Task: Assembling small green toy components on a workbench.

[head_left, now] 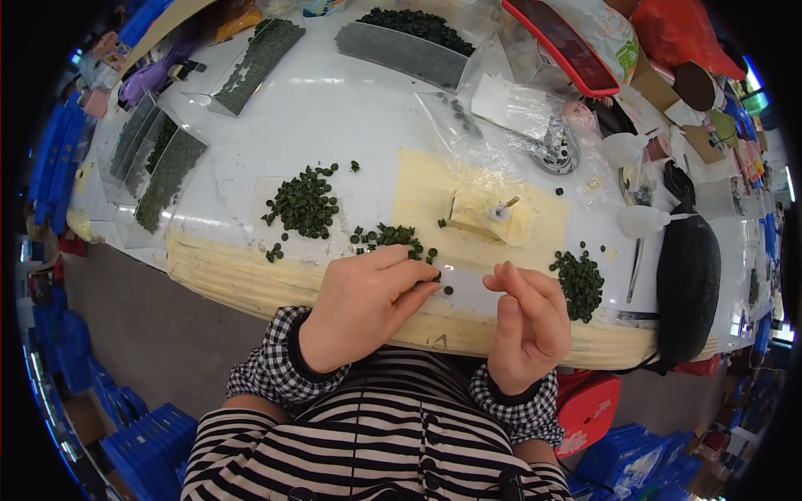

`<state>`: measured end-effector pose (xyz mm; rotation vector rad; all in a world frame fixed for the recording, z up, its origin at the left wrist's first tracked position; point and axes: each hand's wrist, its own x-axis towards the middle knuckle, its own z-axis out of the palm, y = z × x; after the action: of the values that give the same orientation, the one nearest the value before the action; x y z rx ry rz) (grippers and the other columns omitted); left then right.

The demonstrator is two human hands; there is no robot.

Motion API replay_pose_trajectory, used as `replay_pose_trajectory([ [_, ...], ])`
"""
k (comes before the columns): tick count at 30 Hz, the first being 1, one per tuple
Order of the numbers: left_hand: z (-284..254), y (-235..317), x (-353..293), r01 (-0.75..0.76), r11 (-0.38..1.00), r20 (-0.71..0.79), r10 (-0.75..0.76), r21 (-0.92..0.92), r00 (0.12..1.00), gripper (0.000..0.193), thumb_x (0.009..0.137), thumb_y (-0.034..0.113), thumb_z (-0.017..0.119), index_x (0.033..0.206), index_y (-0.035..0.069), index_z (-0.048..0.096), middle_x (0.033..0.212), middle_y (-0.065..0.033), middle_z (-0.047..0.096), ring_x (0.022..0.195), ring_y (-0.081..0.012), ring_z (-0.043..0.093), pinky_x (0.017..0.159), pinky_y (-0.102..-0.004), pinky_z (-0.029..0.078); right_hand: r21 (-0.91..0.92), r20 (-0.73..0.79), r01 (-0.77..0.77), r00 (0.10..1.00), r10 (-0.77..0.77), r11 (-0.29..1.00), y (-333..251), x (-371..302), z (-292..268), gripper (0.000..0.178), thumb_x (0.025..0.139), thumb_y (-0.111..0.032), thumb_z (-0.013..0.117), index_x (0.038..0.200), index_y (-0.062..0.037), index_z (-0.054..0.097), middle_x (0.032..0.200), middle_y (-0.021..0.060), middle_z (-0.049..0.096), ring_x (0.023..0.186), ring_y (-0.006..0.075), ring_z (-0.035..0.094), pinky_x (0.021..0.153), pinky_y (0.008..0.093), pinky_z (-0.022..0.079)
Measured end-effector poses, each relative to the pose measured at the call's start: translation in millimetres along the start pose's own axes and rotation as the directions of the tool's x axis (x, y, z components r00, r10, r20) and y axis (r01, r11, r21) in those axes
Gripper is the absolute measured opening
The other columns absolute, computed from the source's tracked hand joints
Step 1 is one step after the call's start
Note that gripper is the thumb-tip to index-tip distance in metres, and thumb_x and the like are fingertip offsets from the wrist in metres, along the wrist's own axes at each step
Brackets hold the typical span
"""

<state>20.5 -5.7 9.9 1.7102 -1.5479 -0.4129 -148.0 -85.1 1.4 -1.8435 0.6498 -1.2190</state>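
My left hand [361,299] is closed in a pinch at the table's near edge, with a small dark green round piece [438,277] at its fingertips. Just below those fingertips, a single dark disc [449,290] lies on the table. Across a narrow gap, my right hand [531,326] is raised with its thumb and fingers drawn together; what they hold, if anything, is too small to make out. Loose green pieces form a small pile [389,237] beyond my left hand, a larger pile [302,204] farther left, and another pile [580,285] right of my right hand.
A taped block with a short upright peg [493,215] stands ahead on yellow paper. Clear trays of green pieces [405,42] sit along the back and left. At right are a black pouch [689,280], tweezers [637,271] and white squeeze bottles [643,221]. A red-cased phone [561,46] rises behind.
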Motion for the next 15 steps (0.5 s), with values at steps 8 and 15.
replay_pose_trajectory([
  [8, -20.8, -6.3, -7.1, 0.267, 0.615, 0.058, -0.337, -0.742, 0.940, 0.014, 0.091, 0.012, 0.059, 0.102, 0.004, 0.062, 0.066, 0.0041, 0.046, 0.050, -0.0074, 0.036, 0.047, -0.0219, 0.031, -0.166, 0.097, 0.102, 0.991, -0.086, 0.981, 3.3, 1.5, -6.0, 0.025, 0.073, 0.007, 0.069, 0.097, 0.0001, 0.069, 0.088, 0.0110, 0.064, 0.073, 0.0211, 0.062, 0.063, 0.0284, 0.049],
  [15, -32.5, -5.6, -4.7, 0.079, -0.371, 0.282, -0.535, -0.925, 0.797, 0.026, 0.099, 0.005, 0.039, 0.123, -0.001, 0.047, 0.104, -0.0075, 0.049, 0.073, -0.0080, 0.042, 0.061, -0.0185, 0.038, -0.493, 0.361, 0.284, 0.927, -0.103, 0.823, 2.5, -2.2, 2.3, 0.017, 0.070, -0.010, 0.075, 0.086, -0.0067, 0.068, 0.074, 0.0016, 0.055, 0.072, 0.0200, 0.051, 0.065, 0.0323, 0.039],
])
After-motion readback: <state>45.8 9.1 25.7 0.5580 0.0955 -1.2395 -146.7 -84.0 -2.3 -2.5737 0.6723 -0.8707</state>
